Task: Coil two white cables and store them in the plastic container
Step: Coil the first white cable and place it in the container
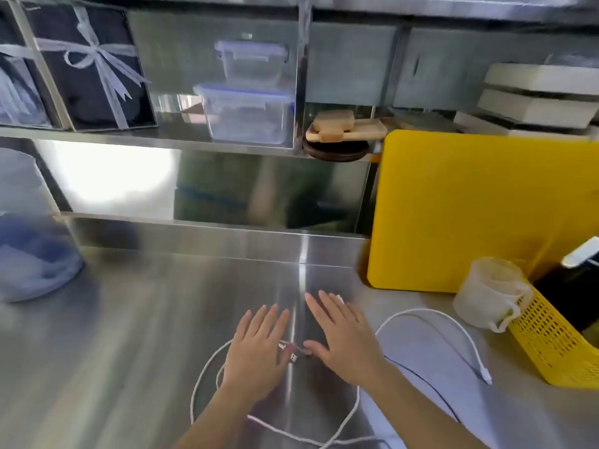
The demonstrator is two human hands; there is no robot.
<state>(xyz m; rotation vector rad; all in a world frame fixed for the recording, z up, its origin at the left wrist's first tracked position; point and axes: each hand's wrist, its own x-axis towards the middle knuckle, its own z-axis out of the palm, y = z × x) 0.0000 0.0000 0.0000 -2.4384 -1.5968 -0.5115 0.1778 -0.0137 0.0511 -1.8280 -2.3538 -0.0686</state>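
Both hands, left hand (256, 354) and right hand (343, 338), flat, fingers spread, gripping nothing; white cables (431, 319) uncoiled, lower centre. Next: gather one end.

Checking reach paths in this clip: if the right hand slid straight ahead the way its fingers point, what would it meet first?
The right hand points up and slightly left along bare steel counter. The way looks free until the raised back ledge; depth is uncertain.
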